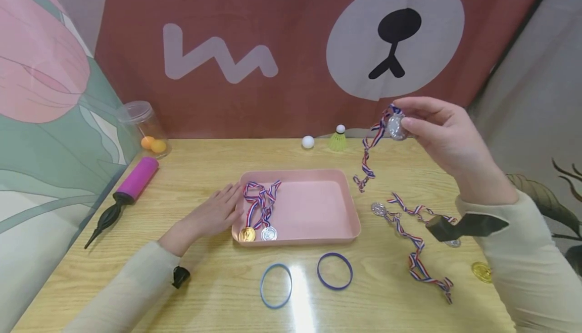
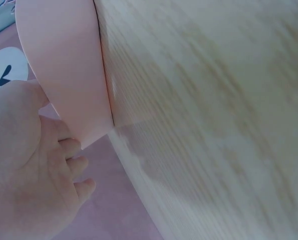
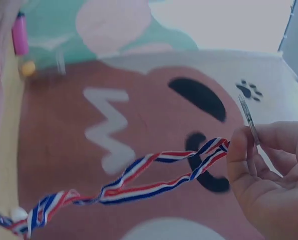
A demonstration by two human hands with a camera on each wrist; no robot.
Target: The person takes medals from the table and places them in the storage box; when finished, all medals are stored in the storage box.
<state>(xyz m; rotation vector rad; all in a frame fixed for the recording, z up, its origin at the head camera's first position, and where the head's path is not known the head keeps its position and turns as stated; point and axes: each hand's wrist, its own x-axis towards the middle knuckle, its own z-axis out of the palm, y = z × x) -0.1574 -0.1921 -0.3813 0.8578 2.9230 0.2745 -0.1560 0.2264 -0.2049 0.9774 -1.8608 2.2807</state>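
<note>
Up at the right, my right hand [image 1: 447, 136] pinches a silver medal [image 1: 396, 127] between thumb and fingers. Its red, white and blue ribbon [image 3: 138, 185] hangs down twisted; the medal shows edge-on in the right wrist view. My left hand [image 1: 214, 212] rests with extended fingers on the left rim of a pink tray [image 1: 313, 206]. Inside the tray's left part lie a gold medal [image 1: 247, 234] and another silver medal [image 1: 269, 233], their ribbons bunched behind them. On the table right of the tray is a silver medal [image 1: 378, 208] with a trailing ribbon.
Below the right forearm lie another silver medal [image 1: 452, 243] and a gold medal [image 1: 482, 272]. Two wristbands, light blue [image 1: 276, 286] and dark blue [image 1: 334, 271], lie in front. A white ball [image 1: 307, 142], shuttlecock [image 1: 338, 139], clear jar [image 1: 144, 126] and pink pump [image 1: 136, 179] stand or lie behind and left.
</note>
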